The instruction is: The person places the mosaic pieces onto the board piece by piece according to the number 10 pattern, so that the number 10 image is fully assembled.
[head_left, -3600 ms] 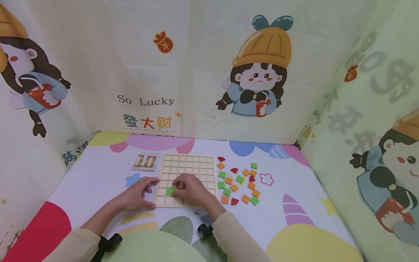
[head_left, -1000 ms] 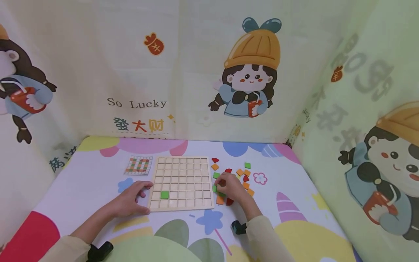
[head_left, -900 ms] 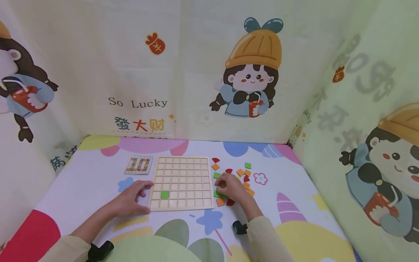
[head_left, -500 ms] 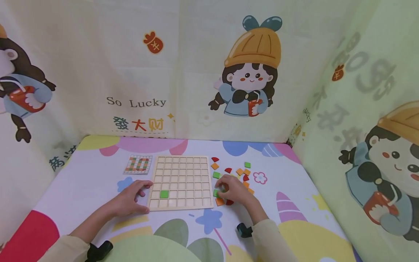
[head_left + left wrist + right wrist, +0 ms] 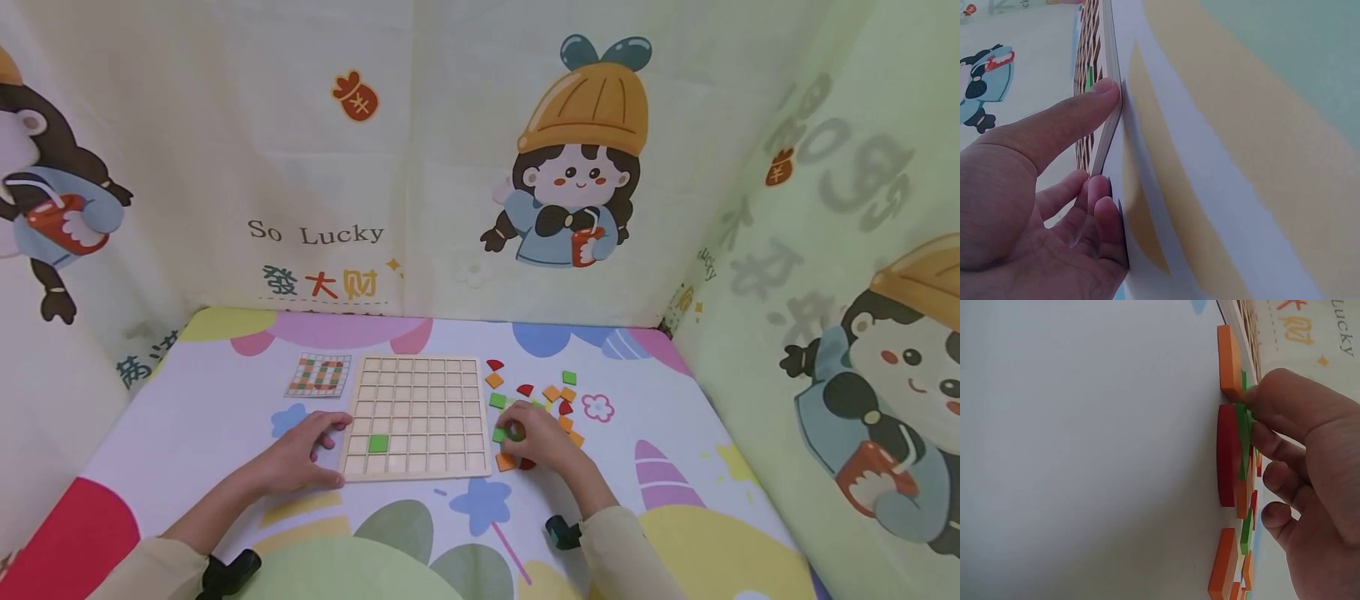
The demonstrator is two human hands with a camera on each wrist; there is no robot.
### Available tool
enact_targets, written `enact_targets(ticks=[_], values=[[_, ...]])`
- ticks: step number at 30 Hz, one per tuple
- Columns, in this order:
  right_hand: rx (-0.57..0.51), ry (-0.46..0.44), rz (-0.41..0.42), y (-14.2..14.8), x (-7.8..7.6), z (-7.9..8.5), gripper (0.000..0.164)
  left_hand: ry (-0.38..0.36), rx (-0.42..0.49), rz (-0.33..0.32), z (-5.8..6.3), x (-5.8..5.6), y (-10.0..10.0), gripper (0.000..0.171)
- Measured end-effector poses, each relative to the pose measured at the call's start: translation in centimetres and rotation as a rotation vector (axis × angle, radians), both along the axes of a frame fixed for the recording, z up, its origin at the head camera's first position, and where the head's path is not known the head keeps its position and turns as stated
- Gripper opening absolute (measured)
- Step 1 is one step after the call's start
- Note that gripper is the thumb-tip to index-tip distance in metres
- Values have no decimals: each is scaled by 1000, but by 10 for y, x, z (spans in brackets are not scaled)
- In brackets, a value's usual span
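A wooden grid board (image 5: 438, 403) lies flat on the table, with one green square tile (image 5: 378, 443) in a cell at its lower left. My left hand (image 5: 300, 454) rests against the board's left edge; in the left wrist view the thumb (image 5: 1094, 100) touches its side, the other fingers loosely bent. To the right of the board, my right hand (image 5: 547, 440) reaches into the loose pieces. Its thumb and index finger pinch a green tile (image 5: 1243, 440), close beside a red quarter-round piece (image 5: 1227, 456) and an orange tile (image 5: 1229, 359).
A pattern card (image 5: 318, 376) with a coloured grid lies left of the board. Several orange (image 5: 494, 381), green (image 5: 569, 377) and red (image 5: 495, 365) pieces are scattered to the right. A printed cloth wall (image 5: 442, 275) stands behind the table.
My right hand has gone from the board, where a green tile now sits, to the loose pieces on the right. Lately its fingers shifted only slightly. The left hand stays at the board's edge.
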State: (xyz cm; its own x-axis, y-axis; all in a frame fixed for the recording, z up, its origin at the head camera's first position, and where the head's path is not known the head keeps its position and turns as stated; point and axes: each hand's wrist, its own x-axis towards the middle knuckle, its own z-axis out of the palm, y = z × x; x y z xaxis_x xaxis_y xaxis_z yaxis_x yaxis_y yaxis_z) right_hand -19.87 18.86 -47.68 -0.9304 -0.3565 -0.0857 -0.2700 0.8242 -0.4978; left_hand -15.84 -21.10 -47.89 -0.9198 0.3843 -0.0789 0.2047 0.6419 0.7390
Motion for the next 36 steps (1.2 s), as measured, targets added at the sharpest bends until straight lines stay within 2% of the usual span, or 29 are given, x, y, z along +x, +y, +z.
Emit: enact_targets(ticks=[4, 12, 16, 25, 36], values=[[27, 31, -20, -2, 0, 0, 24, 2, -9, -2, 0, -1, 0, 85], [67, 3, -76, -5, -1, -2, 28, 6, -9, -10, 1, 1, -1, 85], [83, 12, -78, -6, -2, -2, 27, 0, 7, -8, 3, 0, 0, 84], [41, 49, -61, -11, -4, -2, 24, -5, -6, -1, 3, 2, 1, 84], [1, 40, -66, -22, -9, 1, 26, -13, 14, -8, 4, 2, 1, 85]])
